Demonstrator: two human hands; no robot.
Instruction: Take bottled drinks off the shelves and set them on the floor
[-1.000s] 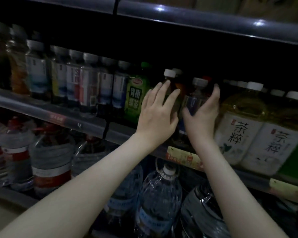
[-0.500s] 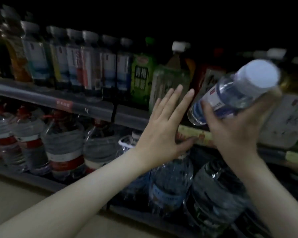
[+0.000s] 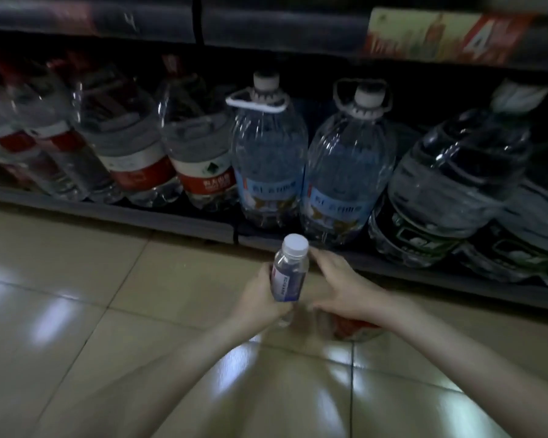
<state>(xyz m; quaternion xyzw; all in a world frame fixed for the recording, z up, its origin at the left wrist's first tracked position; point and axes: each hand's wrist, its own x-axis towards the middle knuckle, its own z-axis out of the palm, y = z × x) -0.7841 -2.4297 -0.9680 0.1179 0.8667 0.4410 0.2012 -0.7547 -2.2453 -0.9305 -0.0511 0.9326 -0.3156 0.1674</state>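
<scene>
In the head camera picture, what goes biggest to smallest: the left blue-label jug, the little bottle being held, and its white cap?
1. Left blue-label jug
2. Small water bottle, smaller even though it is nearer the camera
3. White cap

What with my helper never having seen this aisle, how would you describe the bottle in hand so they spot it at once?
Start at the bottom shelf of big water jugs, then drop to the tiled floor before the two blue-labelled jugs. There the left hand grips a small clear bottle: white cap, blue-and-white label, far smaller than every jug behind.
</scene>
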